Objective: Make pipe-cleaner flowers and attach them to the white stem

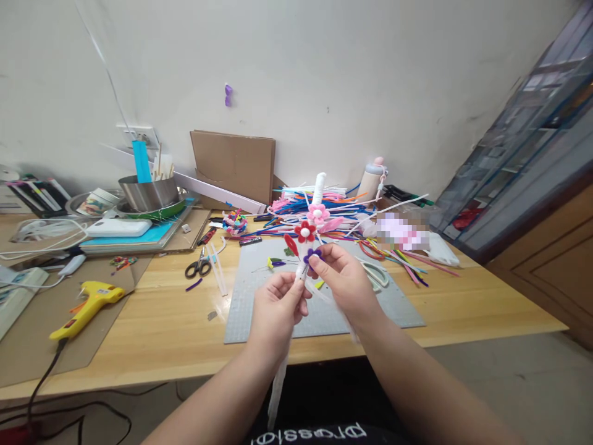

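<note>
Stem (318, 190) is leaning slightly above cutting mat (241, 309); your L hand (279, 303), fingers curled, is gripping it low, your R hand (346, 279) is pinching the purple flower (307, 256); steady L prob. helps.

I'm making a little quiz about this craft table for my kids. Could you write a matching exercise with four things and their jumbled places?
Things
1. Glue gun
2. Black-handled scissors
3. Purple flower
4. Bottle

Places
A. Pinched by the right hand
B. Standing near the wall
C. On the cardboard at left
D. Left of the cutting mat

Pairs: 1-C, 2-D, 3-A, 4-B
</note>
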Available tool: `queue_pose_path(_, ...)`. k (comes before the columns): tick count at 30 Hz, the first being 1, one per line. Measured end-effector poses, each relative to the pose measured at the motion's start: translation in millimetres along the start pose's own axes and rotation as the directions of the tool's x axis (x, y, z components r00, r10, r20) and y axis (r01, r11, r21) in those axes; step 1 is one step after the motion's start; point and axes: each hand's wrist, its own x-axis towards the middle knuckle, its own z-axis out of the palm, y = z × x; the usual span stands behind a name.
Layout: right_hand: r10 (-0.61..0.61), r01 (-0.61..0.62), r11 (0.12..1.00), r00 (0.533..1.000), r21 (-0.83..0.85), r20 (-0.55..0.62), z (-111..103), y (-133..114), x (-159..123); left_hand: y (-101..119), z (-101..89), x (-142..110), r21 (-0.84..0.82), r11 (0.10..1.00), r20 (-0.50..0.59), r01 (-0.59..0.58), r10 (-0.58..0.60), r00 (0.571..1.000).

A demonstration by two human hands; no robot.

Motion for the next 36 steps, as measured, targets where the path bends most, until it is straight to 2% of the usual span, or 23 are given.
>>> queue_pose_path(3,0.011,-0.013,1.0,0.995,0.017,0.097,-0.5,0.2,-1.1,0.7,0.1,0.1,-0.025,0.999,-0.016,0.021,-0.021,1.0)
queue_pose_path(7,0.032,-0.018,0.996,0.985,-0.087,0.171,-2.0,3.0,-1.5,-0.4,-0.7,1.1,-0.035,0.999,-0.036,0.033,-0.034,0.999)
queue_pose_path(14,0.001,0.012,0.995,0.99,-0.095,0.139,-2.2,10.3,0.7,-2.4,-0.7,1.8,-0.033,0.999,-0.037,0.033,-0.035,0.999)
queue_pose_path(18,-0.075,0.084,0.994,0.989,-0.07,0.129,-4.7,13.6,3.2,-0.5,-0.3,0.1,-0.047,0.998,-0.02,0.039,-0.04,0.999)
queue_pose_path(22,-0.116,0.137,0.982,0.981,-0.133,0.154,-8.8,13.9,7.1,-0.5,-0.7,-1.4,-0.039,0.998,0.008,0.051,-0.051,0.999)
queue_pose_path(26,-0.097,0.123,0.982,0.981,-0.146,0.169,-9.8,13.6,7.5,-1.4,-0.4,-1.4,-0.023,0.999,0.005,0.047,-0.047,0.999)
queue_pose_path(30,-0.078,0.093,0.987,0.99,-0.131,0.118,-6.2,14.1,3.8,-2.6,0.7,-0.8,-0.035,0.999,-0.017,0.032,-0.033,0.999)
queue_pose_path(36,-0.152,0.168,0.952,0.985,-0.256,0.081,-2.2,12.5,0.7,-4.2,-0.5,-1.4,-0.03,0.999,-0.024,0.014,-0.015,1.0)
